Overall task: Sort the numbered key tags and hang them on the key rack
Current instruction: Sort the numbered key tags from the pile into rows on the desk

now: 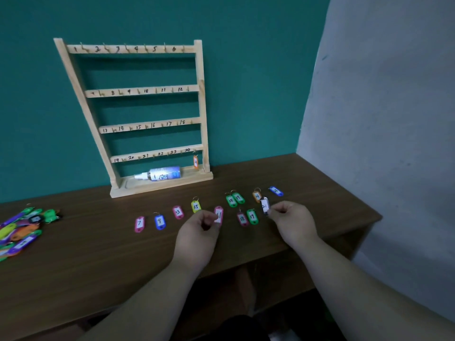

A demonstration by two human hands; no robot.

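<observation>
Key rack (138, 119): wooden, upright at the desk's (98, 267) back edge, one orange tag (195, 162) hung under 24. Numbered tags (160, 222) in a row mid-desk (loose heap (19, 230) at the left edge). Left hand (199, 230) pinches pink tag 11 (218, 216); right hand (293, 220) pinches a pale tag (264, 205) towards the right edge.

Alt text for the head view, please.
On a brown table, the left hand pinches a pink tag and the right hand a second tag, among a row of numbered tags. Behind stands a wooden key rack with one orange tag hung.
</observation>
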